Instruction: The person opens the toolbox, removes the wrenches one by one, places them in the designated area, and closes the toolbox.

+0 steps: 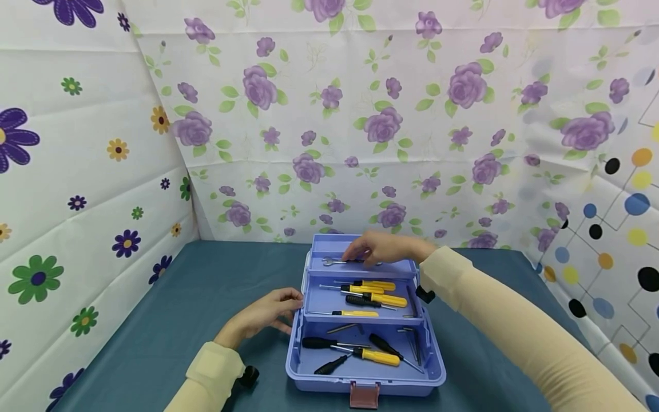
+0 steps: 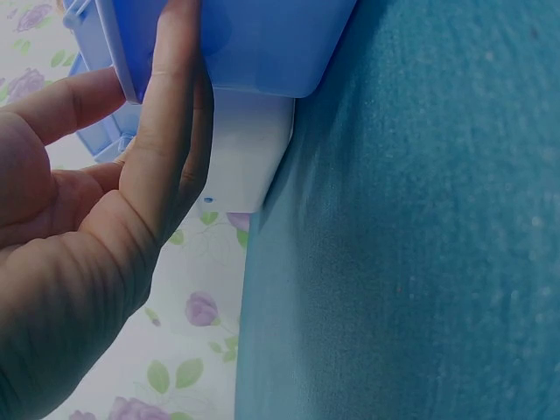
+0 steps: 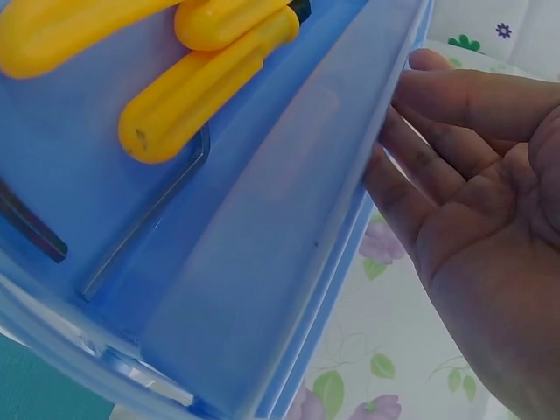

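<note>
A lavender-blue toolbox (image 1: 362, 386) stands on the table, its stepped trays unfolded. In its top tray lies a silver wrench (image 1: 330, 262). My right hand (image 1: 386, 248) reaches over this tray, thumb and fingers around the wrench's middle. In the right wrist view those fingertips (image 3: 398, 131) are partly behind the tray wall (image 3: 262, 236). At the toolbox's left side, my left hand (image 1: 270, 312) holds the edge. The left wrist view shows long fingers (image 2: 166, 105) along the outer blue wall (image 2: 262, 44), with a digit at the rim.
Yellow-handled screwdrivers (image 1: 388, 300) and a black one (image 1: 360, 300) lie in the middle tray. More screwdrivers (image 1: 378, 357) and hex keys (image 1: 416, 346) lie in the bottom. A brown latch (image 1: 364, 396) hangs in front. Patterned cloth walls (image 1: 309, 143) surround the dark teal table (image 1: 231, 269).
</note>
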Demonstrator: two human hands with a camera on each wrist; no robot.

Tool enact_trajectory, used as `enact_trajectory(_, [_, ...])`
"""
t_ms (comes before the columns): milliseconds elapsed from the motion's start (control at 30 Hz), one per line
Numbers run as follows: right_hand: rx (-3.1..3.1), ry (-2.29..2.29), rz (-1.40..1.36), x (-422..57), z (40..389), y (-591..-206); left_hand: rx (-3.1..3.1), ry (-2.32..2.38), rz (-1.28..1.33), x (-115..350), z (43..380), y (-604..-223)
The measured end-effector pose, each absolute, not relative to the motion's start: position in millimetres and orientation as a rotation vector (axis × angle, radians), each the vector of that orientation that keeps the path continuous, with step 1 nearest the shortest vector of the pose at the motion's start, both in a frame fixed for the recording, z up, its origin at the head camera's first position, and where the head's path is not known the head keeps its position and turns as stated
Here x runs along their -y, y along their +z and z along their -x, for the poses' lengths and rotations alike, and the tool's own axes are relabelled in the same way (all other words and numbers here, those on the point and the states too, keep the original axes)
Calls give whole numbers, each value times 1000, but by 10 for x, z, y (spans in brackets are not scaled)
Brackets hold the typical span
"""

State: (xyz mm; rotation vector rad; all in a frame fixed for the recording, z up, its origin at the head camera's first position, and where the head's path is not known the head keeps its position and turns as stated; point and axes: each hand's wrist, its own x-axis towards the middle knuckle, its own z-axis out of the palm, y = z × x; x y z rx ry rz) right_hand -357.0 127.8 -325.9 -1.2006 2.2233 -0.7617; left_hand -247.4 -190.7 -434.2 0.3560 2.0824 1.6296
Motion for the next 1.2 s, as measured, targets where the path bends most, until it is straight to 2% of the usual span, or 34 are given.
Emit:
enact_trajectory(500, [-2388, -738, 1277, -1255, 3573, -3353, -2082, 1627, -353, 1900, 2468, -4348])
enact_trajectory(1200, [-2595, -474, 1407, -1162, 3469, -3399, -2085, 1628, -357, 1923, 2484, -4356])
